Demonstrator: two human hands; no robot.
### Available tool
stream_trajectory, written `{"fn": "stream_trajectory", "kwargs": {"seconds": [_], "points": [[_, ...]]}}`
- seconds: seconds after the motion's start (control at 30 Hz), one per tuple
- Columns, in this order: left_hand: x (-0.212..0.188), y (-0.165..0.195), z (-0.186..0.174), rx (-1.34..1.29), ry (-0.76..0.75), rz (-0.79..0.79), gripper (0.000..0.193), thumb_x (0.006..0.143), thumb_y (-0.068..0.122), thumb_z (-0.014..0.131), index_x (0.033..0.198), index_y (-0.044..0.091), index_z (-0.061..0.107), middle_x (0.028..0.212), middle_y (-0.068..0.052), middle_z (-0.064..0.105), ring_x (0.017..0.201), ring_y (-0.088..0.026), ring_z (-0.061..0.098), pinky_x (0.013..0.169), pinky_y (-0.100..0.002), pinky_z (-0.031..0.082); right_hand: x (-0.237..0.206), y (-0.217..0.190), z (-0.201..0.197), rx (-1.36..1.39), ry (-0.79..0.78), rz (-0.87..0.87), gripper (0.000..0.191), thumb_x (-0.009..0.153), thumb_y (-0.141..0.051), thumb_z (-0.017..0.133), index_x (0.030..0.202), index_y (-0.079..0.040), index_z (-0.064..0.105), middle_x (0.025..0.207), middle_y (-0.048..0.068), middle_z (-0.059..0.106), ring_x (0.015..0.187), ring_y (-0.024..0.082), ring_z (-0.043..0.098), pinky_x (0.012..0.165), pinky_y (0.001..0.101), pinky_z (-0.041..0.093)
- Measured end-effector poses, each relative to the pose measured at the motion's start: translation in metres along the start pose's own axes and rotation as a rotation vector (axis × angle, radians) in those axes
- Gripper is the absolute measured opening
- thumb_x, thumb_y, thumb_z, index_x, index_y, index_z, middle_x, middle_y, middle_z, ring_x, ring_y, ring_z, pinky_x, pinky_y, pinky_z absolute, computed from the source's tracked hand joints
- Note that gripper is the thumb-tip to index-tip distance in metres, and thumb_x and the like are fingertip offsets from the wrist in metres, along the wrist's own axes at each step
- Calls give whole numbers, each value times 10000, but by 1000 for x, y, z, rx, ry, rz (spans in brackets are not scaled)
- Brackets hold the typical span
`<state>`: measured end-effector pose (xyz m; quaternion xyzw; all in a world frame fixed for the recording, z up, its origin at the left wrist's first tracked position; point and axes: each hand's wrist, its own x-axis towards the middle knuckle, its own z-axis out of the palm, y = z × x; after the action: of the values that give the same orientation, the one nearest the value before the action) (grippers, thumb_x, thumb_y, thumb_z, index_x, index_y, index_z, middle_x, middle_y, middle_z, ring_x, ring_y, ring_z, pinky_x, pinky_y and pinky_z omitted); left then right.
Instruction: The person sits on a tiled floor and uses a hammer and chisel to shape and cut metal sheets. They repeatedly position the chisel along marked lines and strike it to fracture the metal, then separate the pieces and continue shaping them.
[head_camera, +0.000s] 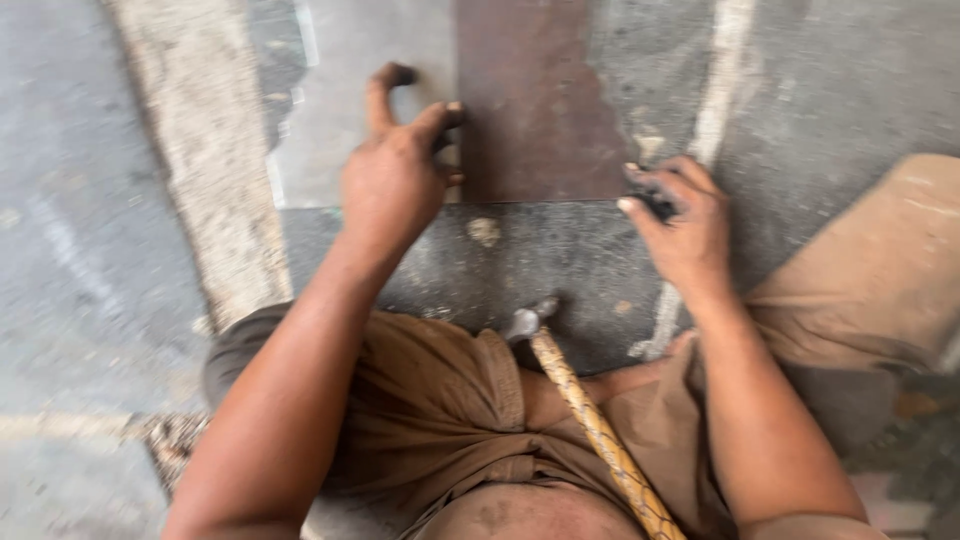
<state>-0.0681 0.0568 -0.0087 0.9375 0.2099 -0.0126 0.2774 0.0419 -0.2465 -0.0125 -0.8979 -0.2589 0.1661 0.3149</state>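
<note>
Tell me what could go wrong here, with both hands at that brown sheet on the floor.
1. The left hand presses the brown sheet's edge with bare fingers; a sharp edge could cut them.
2. The hammer leans unsecured in the lap; it may slip.
3. The right hand pinches a small dark object, too blurred to identify; the grip looks uncertain.

Left hand (395, 175) fingers spread, pressing down; right hand (680, 225) fingers curled, gripping

Floor (80, 250) was grey, stained concrete. A pale worn stripe (190, 160) ran along its left side, another (715, 90) at right. Daylight was soft and even.
</note>
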Motion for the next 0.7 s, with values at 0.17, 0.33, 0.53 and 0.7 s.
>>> {"fn": "stream_trajectory", "kwargs": {"seconds": [0.17, 0.33, 0.53, 0.7], "points": [[1, -1, -1, -12, 2, -30, 588, 677, 92, 897, 1231, 212, 741, 1558, -124, 361, 803, -313, 761, 684, -421, 615, -1, -5, 4, 56, -1, 47, 303, 889, -46, 814, 1185, -39, 752, 1119, 84, 661, 935, 183, 670, 794, 310, 565], [2, 0, -1, 23, -20, -35, 630, 642, 105, 906, 1232, 246, 733, 1548, -118, 355, 857, -311, 759, 706, -423, 615, -1, -6, 5, 24, 2, 30, 320, 883, -37, 822, 1197, -43, 759, 1107, 91, 663, 914, 193, 659, 790, 327, 558], [1, 0, -2, 16, -22, -22, 535, 755, 96, 863, 1255, 234, 735, 1572, -119, 357, 819, -294, 766, 687, -402, 625, -1, 0, 5, 72, 9, -7, 252, 900, -53, 816, 1133, -4, 730, 1135, 99, 663, 1034, 219, 695, 896, 329, 573], [-1, 9, -6, 11, -33, 13, 507, 777, 164, 879, 1261, 213, 739, 1558, -128, 373, 814, -290, 766, 682, -392, 628, 0, 6, 1, 22, 13, -14, 247, 874, -66, 826, 1091, 2, 729, 1126, 104, 662, 1015, 236, 694, 884, 355, 572]]}}
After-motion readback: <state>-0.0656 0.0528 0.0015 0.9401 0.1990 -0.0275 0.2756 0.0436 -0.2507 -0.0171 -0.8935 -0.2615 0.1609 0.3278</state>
